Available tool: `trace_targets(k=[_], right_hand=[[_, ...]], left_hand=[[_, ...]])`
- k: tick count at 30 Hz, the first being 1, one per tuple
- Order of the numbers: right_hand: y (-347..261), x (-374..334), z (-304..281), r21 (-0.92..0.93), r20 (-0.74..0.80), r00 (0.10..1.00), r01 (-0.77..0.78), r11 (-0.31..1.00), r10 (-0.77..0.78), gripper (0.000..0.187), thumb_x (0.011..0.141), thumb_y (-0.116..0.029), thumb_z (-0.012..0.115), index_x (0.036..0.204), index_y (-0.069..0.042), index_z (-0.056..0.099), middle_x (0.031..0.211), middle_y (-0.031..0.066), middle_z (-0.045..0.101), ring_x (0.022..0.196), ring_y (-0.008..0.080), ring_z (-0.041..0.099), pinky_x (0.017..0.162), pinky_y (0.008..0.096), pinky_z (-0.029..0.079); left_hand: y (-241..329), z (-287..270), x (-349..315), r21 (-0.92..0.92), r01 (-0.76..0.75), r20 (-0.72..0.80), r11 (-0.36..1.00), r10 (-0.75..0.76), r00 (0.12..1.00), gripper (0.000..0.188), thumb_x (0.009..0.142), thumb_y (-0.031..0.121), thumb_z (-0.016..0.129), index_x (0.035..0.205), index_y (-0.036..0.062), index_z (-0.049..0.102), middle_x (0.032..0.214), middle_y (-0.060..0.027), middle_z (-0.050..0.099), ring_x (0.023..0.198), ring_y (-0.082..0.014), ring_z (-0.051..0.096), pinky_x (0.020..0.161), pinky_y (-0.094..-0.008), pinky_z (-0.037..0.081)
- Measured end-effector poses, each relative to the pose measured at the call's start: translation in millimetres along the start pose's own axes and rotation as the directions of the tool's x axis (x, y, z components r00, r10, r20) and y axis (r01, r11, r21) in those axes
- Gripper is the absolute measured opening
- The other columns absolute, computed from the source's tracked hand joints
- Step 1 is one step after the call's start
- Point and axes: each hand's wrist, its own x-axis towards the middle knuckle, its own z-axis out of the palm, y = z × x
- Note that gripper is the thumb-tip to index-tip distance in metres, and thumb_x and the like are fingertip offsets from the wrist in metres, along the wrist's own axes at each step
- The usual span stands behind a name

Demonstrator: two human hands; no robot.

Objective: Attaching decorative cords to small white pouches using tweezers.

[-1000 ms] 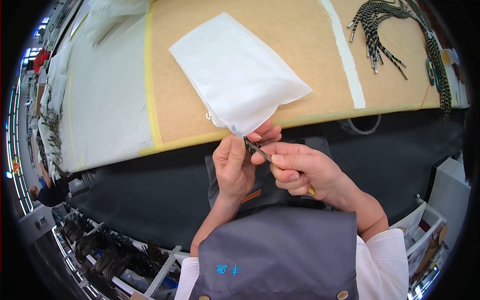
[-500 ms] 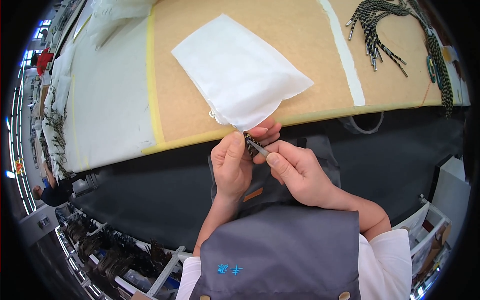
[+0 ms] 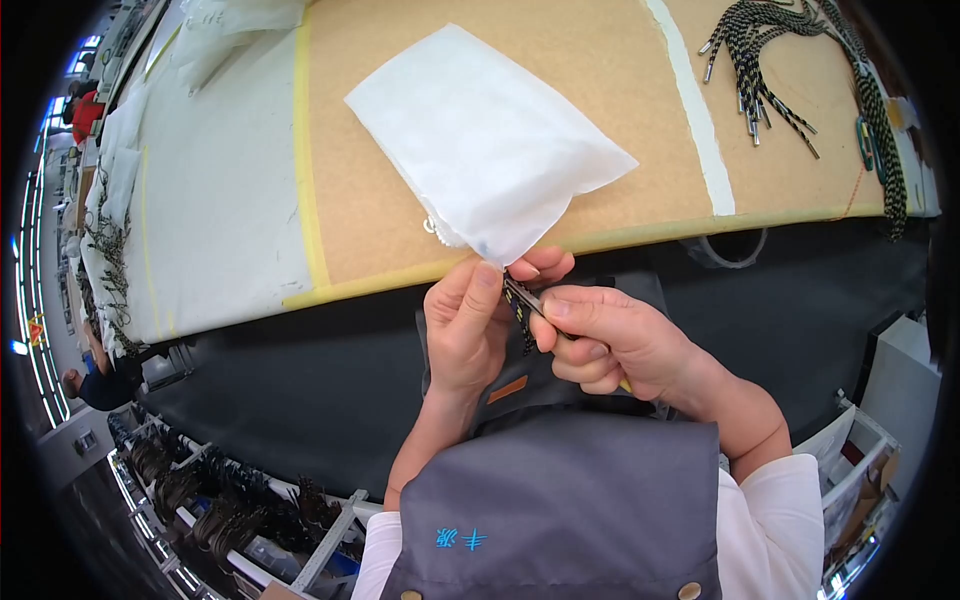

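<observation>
A white pouch (image 3: 490, 140) lies slanted on the tan worktop, its near corner hanging over the front edge. My left hand (image 3: 465, 320) pinches that corner, along with the end of a black-and-yellow patterned cord (image 3: 521, 322) that dangles beneath. In my right hand (image 3: 625, 345) is a slim metal tool (image 3: 522, 295), its tip against the cord beside my left fingers. A bit of yellow shows under the right palm, seemingly the tool's other end; whether it is tweezers I cannot tell. Small white loops (image 3: 436, 231) stick out at the pouch's near left side.
Metal-tipped patterned cords (image 3: 750, 70) lie at the far right, near green-handled snips (image 3: 866, 140). Yellow tape (image 3: 400, 276) lines the worktop's front edge. Clear plastic bags (image 3: 225, 40) sit at the far left. A rack of cords (image 3: 210, 500) stands at lower left.
My right hand has turned and shifted slightly right, with the tool now lying flatter. The cord's end hangs lower and shows more. The pouch has slid a little to the right.
</observation>
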Motion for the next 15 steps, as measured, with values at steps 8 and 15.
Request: trace_targets(k=[8, 15], right_hand=[[0, 5, 5, -0.378, -0.079, 0.974, 0.169, 0.91, -0.214, 0.03, 0.111, -0.032, 0.045, 0.103, -0.007, 0.061, 0.067, -0.009, 0.036, 0.055, 0.0009, 0.028, 0.048, 0.0193, 0.023], [-5, -6, 7, -0.39, -0.083, 0.977, 0.148, 0.909, -0.195, 0.033, 0.111, -0.025, 0.043, 0.129, -0.005, 0.063, 0.073, -0.0069, 0.042, 0.063, 0.0029, 0.036, 0.058, 0.0215, 0.034]], left_hand=[[-5, 5, 4, 0.011, -0.065, -0.035, 0.998, 0.065, 0.997, 0.036, 0.111, 0.027, 0.046, 0.108, -0.0039, 0.065, 0.12, -0.0265, 0.069, 0.116, -0.039, 0.067, 0.1, -0.048, 0.053], [-2, 10, 2, 0.031, -0.026, -0.074, 0.999, 0.028, 0.997, 0.039, 0.112, 0.031, 0.041, 0.105, -0.0005, 0.063, 0.111, -0.0243, 0.07, 0.11, -0.0438, 0.068, 0.096, -0.0514, 0.056]])
